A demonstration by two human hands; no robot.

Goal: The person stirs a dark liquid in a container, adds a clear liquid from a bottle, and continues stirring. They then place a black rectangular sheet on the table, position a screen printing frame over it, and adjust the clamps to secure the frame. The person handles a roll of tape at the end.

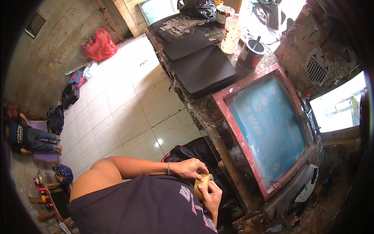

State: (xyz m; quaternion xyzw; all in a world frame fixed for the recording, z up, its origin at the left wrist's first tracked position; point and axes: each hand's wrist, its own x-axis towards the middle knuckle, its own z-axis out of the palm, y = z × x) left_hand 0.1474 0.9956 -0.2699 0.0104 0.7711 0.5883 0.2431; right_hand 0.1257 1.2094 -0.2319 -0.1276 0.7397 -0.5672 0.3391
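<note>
In front of my torso, both hands hold a roll of yellowish tape [198, 190]. My left hand [190, 168], with a bracelet at the wrist, reaches over the roll's upper part, fingers curled at its edge. From below, my right hand [211, 198] grips the roll's side, thumb on its outer face and fingers toward the core. Whether a tape end is being peeled is too small to tell. To the right of my hands a screen-printing frame [255, 165] with red wooden edges and blue mesh [269, 128] lies tilted on the worktable.
The stained worktable [187, 91] carries black flat sheets [204, 70], a pale bottle [231, 35], a dark tub [252, 52] with a stick, and another can [224, 15]. A red plastic bag [99, 45] lies by the wall on the tiled floor [128, 101]. Another person [33, 134] is at far left.
</note>
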